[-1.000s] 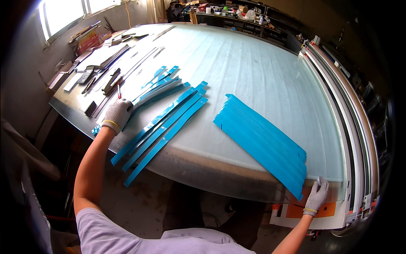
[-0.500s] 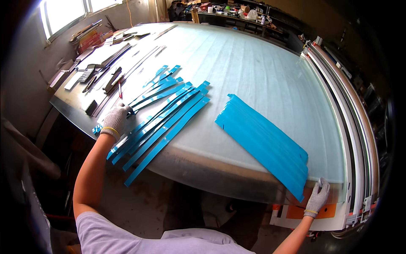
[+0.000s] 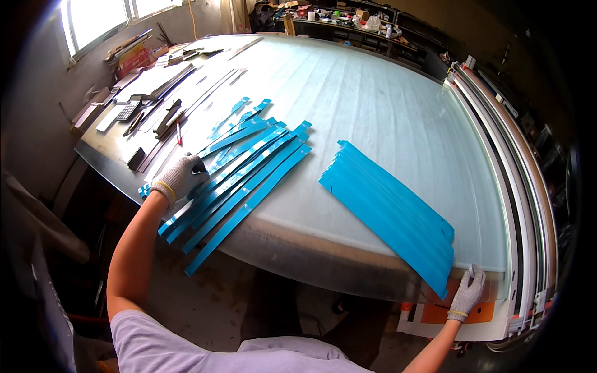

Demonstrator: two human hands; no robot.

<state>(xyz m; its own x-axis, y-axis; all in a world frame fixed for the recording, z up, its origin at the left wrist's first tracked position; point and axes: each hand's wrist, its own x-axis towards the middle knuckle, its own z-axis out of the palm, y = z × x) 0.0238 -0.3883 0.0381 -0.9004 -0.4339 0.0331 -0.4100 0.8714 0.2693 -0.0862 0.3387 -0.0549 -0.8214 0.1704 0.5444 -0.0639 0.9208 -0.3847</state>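
The gloved left hand [image 3: 179, 177] lies flat, fingers [image 3: 194, 166] spread, on the near ends of loose blue strips [image 3: 245, 177] fanned across the pale surface [image 3: 373, 93]. The gloved right hand [image 3: 467, 293] rests at the surface's near edge, fingers together and extended, touching the near corner of the stacked blue strips [image 3: 392, 211].

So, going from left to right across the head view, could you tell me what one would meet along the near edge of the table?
Left hand → loose blue strips → neat stack of blue strips → right hand → white rails.
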